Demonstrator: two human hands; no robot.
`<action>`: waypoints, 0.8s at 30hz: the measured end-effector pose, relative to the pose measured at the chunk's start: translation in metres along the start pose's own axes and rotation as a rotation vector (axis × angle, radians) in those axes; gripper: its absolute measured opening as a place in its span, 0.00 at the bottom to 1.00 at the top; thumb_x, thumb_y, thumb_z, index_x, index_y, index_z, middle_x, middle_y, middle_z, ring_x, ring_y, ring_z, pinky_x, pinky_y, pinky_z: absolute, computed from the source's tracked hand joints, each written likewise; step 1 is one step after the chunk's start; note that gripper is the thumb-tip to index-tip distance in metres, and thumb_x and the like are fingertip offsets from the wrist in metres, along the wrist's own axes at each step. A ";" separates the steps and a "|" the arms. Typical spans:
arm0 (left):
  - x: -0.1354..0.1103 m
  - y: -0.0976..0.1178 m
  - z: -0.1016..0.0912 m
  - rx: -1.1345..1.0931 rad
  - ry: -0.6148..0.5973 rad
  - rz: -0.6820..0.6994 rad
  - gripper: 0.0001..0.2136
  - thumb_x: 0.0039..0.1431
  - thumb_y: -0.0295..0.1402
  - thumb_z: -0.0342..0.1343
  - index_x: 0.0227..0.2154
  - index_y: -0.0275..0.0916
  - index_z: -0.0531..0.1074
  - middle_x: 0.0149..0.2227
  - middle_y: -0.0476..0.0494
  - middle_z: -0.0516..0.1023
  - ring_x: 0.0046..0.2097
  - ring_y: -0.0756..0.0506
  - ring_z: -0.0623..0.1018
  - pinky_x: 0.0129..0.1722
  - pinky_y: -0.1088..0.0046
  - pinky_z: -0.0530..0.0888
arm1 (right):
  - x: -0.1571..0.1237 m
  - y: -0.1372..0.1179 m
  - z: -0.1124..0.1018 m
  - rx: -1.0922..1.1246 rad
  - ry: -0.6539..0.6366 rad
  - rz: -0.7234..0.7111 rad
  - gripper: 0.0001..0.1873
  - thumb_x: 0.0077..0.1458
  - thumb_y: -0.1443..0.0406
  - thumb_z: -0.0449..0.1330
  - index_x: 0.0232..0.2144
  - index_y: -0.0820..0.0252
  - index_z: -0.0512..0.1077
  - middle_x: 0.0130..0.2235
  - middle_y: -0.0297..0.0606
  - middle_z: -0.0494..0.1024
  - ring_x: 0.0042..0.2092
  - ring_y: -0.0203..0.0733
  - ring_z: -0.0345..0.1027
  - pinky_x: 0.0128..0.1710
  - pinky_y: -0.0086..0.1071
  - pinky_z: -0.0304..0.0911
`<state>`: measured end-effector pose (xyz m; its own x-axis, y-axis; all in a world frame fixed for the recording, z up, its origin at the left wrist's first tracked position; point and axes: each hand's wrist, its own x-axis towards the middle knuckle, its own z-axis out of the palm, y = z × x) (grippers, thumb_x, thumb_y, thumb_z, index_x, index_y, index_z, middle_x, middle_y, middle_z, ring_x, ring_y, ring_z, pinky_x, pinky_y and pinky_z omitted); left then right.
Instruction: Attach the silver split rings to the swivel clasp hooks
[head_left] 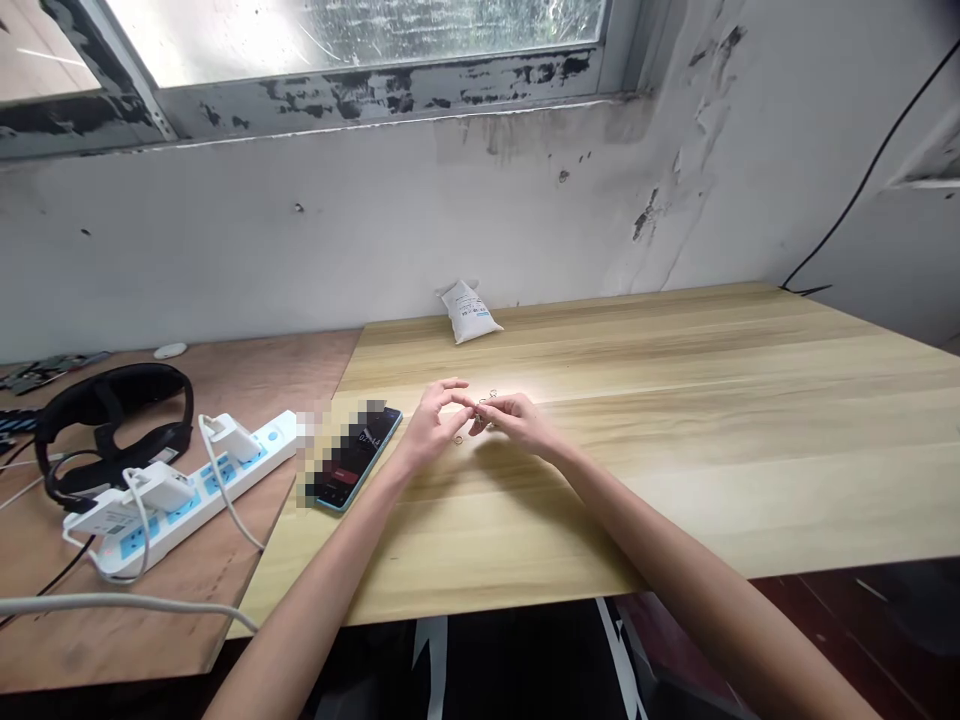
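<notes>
My left hand (433,420) has its grip pinched together on a small metal ring piece (484,405), and the right hand (517,420) pinches the same piece from the other side, just above the light wood table (675,420). It's too small for me to tell its long axis. A loose ring (458,439) lies below. Left of my hands, the phone (352,455) angles up-right; its screen is blurred. The white bag (469,311) bears unreadable print.

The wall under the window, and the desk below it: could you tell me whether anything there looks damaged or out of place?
Yes. The wall has peeling, flaking paint with dark stains, and the window frame is chipped and blackened. On the table, a small white bag lies slumped by the wall. The left hand and right hand pinch small wire rings.
</notes>
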<state>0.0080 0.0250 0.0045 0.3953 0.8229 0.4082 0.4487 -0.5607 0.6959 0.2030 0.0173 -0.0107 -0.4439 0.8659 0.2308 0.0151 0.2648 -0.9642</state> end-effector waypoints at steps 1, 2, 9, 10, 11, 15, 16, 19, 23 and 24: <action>0.000 -0.001 -0.001 0.014 0.017 0.005 0.04 0.61 0.34 0.58 0.35 0.42 0.77 0.54 0.41 0.72 0.61 0.40 0.67 0.62 0.53 0.62 | 0.002 0.002 0.002 0.013 0.019 0.013 0.23 0.58 0.47 0.58 0.35 0.62 0.79 0.33 0.43 0.82 0.38 0.44 0.77 0.42 0.37 0.68; -0.001 -0.002 -0.001 0.026 0.028 0.011 0.04 0.60 0.34 0.59 0.34 0.42 0.77 0.53 0.41 0.73 0.61 0.40 0.67 0.62 0.53 0.62 | 0.003 0.004 0.005 0.029 0.045 0.022 0.23 0.58 0.47 0.57 0.34 0.61 0.79 0.33 0.42 0.82 0.38 0.44 0.77 0.42 0.37 0.68; -0.008 0.001 0.002 0.156 0.127 0.112 0.04 0.62 0.33 0.58 0.34 0.43 0.77 0.51 0.43 0.74 0.58 0.41 0.68 0.59 0.55 0.66 | 0.003 0.007 0.014 0.146 0.087 0.021 0.24 0.55 0.46 0.59 0.30 0.61 0.78 0.30 0.40 0.81 0.35 0.43 0.76 0.42 0.38 0.69; -0.009 0.002 0.002 0.172 0.133 0.127 0.04 0.62 0.32 0.58 0.35 0.43 0.77 0.51 0.43 0.74 0.58 0.41 0.68 0.59 0.56 0.66 | 0.003 0.006 0.015 0.162 0.089 0.027 0.24 0.55 0.46 0.60 0.30 0.61 0.78 0.29 0.40 0.81 0.34 0.43 0.76 0.41 0.38 0.69; -0.009 0.003 0.002 0.185 0.134 0.140 0.04 0.62 0.32 0.57 0.35 0.44 0.77 0.50 0.43 0.74 0.58 0.41 0.68 0.59 0.56 0.67 | 0.002 0.005 0.015 0.177 0.093 0.031 0.24 0.55 0.46 0.60 0.30 0.61 0.78 0.29 0.40 0.80 0.33 0.42 0.75 0.40 0.37 0.70; -0.010 0.004 0.002 0.233 0.147 0.179 0.04 0.62 0.32 0.57 0.35 0.44 0.77 0.49 0.44 0.75 0.58 0.41 0.68 0.58 0.56 0.68 | 0.001 0.003 0.017 0.189 0.096 0.056 0.24 0.55 0.46 0.60 0.31 0.61 0.78 0.27 0.39 0.79 0.31 0.40 0.74 0.37 0.36 0.70; -0.010 0.004 0.002 0.241 0.150 0.180 0.04 0.62 0.32 0.57 0.35 0.44 0.77 0.49 0.44 0.75 0.58 0.40 0.68 0.58 0.56 0.68 | 0.000 0.002 0.017 0.181 0.098 0.059 0.24 0.55 0.46 0.60 0.30 0.62 0.78 0.27 0.39 0.79 0.31 0.40 0.73 0.36 0.35 0.70; -0.010 0.003 0.001 0.245 0.135 0.185 0.04 0.62 0.32 0.57 0.34 0.44 0.77 0.50 0.44 0.75 0.58 0.40 0.68 0.58 0.55 0.69 | -0.001 0.001 0.017 0.169 0.098 0.058 0.24 0.55 0.46 0.59 0.29 0.61 0.78 0.28 0.39 0.79 0.30 0.39 0.73 0.35 0.34 0.69; -0.011 0.003 0.001 0.234 0.114 0.185 0.04 0.63 0.32 0.56 0.35 0.43 0.76 0.51 0.43 0.74 0.59 0.40 0.68 0.58 0.54 0.68 | -0.002 -0.001 0.017 0.160 0.094 0.072 0.25 0.54 0.45 0.60 0.29 0.62 0.78 0.28 0.40 0.80 0.29 0.39 0.72 0.34 0.33 0.68; -0.011 0.003 0.002 0.232 0.115 0.181 0.04 0.62 0.32 0.56 0.34 0.43 0.76 0.51 0.43 0.74 0.59 0.40 0.68 0.58 0.54 0.68 | -0.002 -0.001 0.017 0.158 0.090 0.068 0.25 0.54 0.45 0.60 0.29 0.62 0.77 0.28 0.40 0.80 0.29 0.39 0.72 0.33 0.33 0.68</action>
<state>0.0064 0.0139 0.0009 0.3983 0.7057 0.5859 0.5557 -0.6939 0.4580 0.1891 0.0079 -0.0123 -0.3642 0.9160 0.1684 -0.1015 0.1407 -0.9848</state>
